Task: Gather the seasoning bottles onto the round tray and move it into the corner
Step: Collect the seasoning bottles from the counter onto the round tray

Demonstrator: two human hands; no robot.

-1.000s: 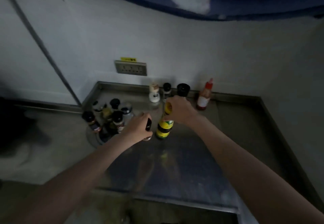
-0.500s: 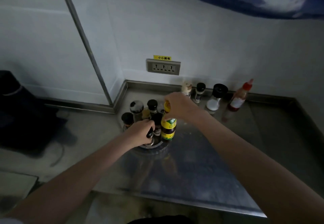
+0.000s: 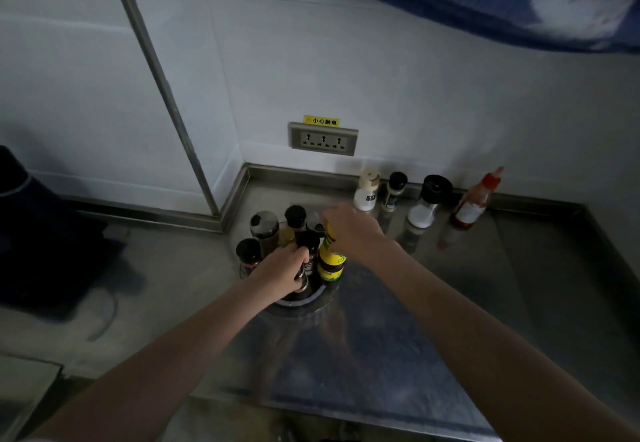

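The round dark tray (image 3: 313,298) sits on the shiny steel worktop (image 3: 398,320), near the corner, full of small bottles. The left hand (image 3: 282,273) grips a little dark bottle (image 3: 302,277). The right hand (image 3: 351,230) holds the yellow-label bottle (image 3: 330,263) by its top. Four bottles wait by the wall. The glass looks slippery and breakable, so hold the tray's rim and slide it.

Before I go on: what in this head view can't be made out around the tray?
- Round tray: mostly hidden by bottles and left hand.
- Small bottle in that hand: covered by its fingers.
- Yellow-label bottle: top hidden under right hand.
- Bottle labels: too dim to read.
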